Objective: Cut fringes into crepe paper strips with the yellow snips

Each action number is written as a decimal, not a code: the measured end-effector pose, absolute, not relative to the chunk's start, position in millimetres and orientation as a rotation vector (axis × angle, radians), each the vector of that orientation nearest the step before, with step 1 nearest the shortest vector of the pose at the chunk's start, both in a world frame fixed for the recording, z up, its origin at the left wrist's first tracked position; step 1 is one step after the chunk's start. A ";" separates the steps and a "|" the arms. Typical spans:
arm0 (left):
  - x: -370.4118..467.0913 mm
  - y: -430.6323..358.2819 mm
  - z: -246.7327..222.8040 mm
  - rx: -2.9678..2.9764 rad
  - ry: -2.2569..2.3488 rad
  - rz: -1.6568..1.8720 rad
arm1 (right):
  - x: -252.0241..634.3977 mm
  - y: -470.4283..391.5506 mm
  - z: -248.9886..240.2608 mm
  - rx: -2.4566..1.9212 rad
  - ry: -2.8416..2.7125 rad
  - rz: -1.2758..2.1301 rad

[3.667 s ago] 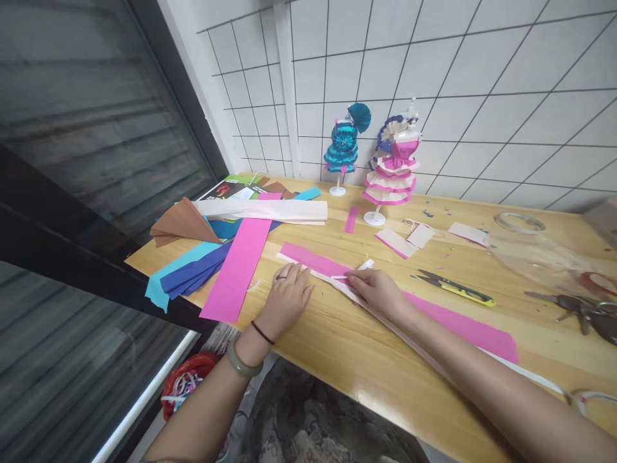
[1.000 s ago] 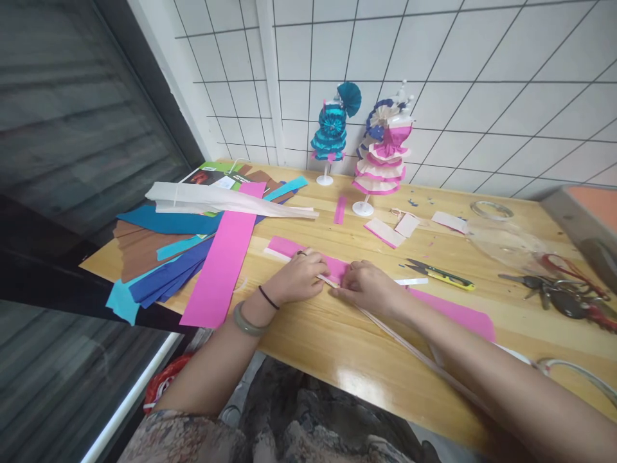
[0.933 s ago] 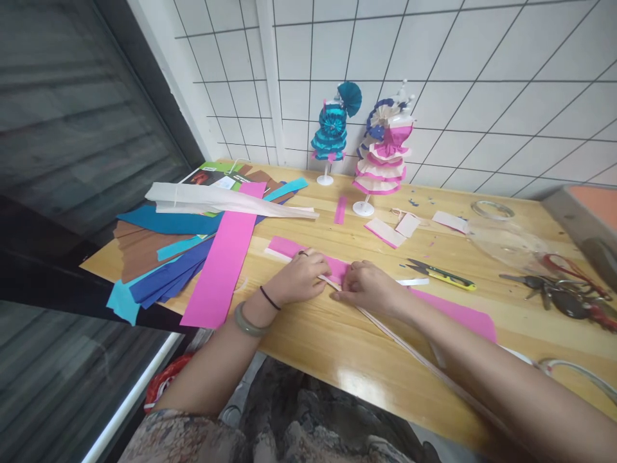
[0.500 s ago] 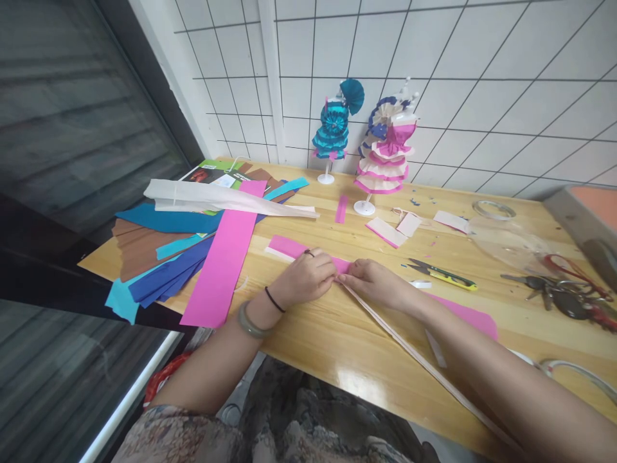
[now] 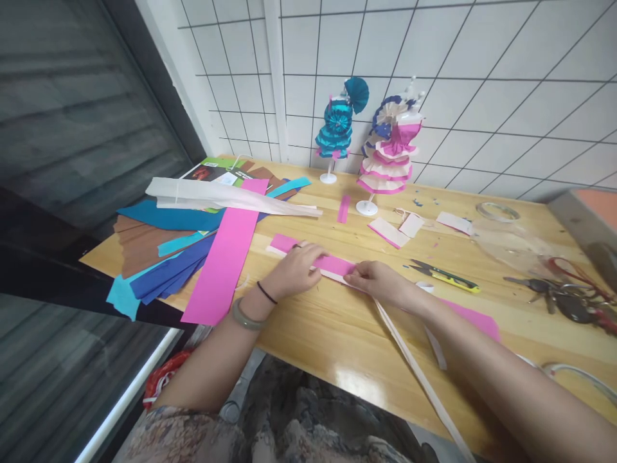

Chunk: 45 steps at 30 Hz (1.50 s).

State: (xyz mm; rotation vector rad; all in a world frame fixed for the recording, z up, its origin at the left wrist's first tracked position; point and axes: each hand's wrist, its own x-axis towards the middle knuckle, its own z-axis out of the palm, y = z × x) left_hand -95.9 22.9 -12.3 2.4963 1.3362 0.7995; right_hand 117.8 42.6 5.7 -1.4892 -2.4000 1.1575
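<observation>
A pink crepe paper strip (image 5: 335, 263) lies across the middle of the table, with a narrow cream paper strip (image 5: 332, 276) along its near edge. My left hand (image 5: 299, 269) is over the pink strip's left part, its bent fingers and thumb closed at the paper. Farther right, my right hand (image 5: 378, 281) pinches the two papers together between thumb and fingers. From under this hand the loose length of cream strip runs down past the table's front edge. Part of the pink strip is hidden beneath my left hand.
Coloured paper strips (image 5: 168, 218) and a wide pink sheet (image 5: 219, 270) lie to the left. Behind stand a teal paper dress (image 5: 336, 125) and a pink-and-cream one (image 5: 389, 161) on stands. Snips (image 5: 446, 275), keys (image 5: 554, 297) and a tape ring (image 5: 498, 211) lie to the right.
My hands have moved apart: the left slid left along the pink strip and the right shifted right. More pink paper with its cream edging shows between them. The cream tail swung rightward.
</observation>
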 end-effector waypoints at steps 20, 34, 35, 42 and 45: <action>-113.4 28.4 -10.5 2.385 1.324 0.517 | 120.5 24.6 7.3 -1.212 -2.585 0.775; -110.7 25.8 -7.6 2.331 1.354 0.547 | 119.6 30.7 7.1 -1.203 -2.543 0.954; -111.1 25.9 -7.1 2.325 1.353 0.551 | 119.5 31.0 6.3 -1.205 -2.554 0.936; -111.1 27.6 -8.9 2.358 1.357 0.525 | 121.1 32.5 6.6 -1.176 -2.555 0.999; -109.0 28.2 -9.6 2.372 1.382 0.523 | 121.1 32.1 10.0 -1.149 -2.527 1.036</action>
